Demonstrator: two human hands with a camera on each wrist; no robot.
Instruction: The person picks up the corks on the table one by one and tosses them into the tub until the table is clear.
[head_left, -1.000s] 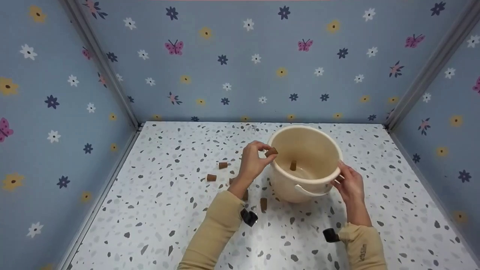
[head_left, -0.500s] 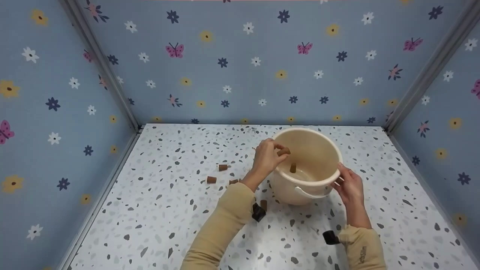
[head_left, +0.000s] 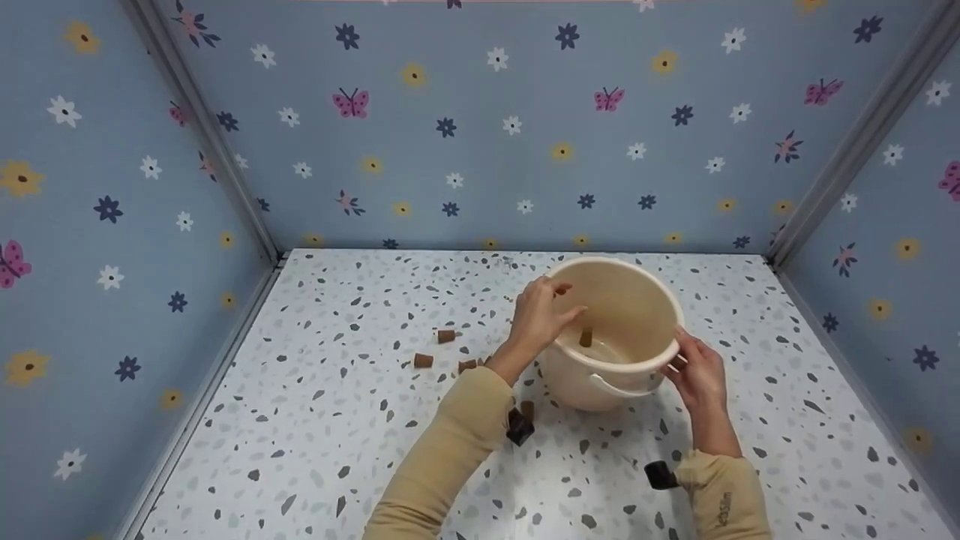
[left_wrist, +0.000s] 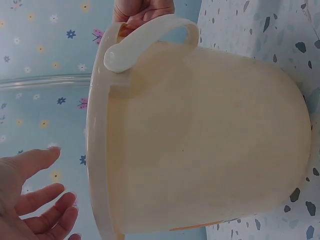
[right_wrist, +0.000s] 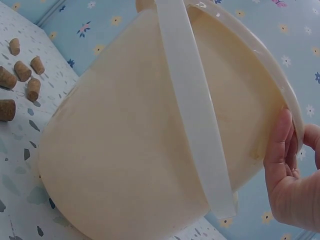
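A cream plastic bucket (head_left: 600,386) with a white handle (left_wrist: 150,37) stands tilted on the speckled table. My left hand (head_left: 541,315) is over the bucket's left rim, thumb and fingers spread apart with nothing between them. In the left wrist view that hand (left_wrist: 37,195) shows beside the rim with its fingers loosely bent. My right hand (head_left: 699,367) grips the right side of the rim; in the right wrist view its fingers (right_wrist: 280,145) are under the lip and the thumb is over it. One brown cork (head_left: 586,337) shows inside the bucket.
Several corks lie on the table left of the bucket, among them one cork (head_left: 446,336) farther back, another (head_left: 423,361) at the left and one (head_left: 528,411) by the left sleeve. Flower-patterned walls (head_left: 510,150) close off the table's back and sides.
My left hand has moved right, over the bucket, and let go of the cork it pinched; that cork is out of its fingers. The right hand keeps its grip on the rim.
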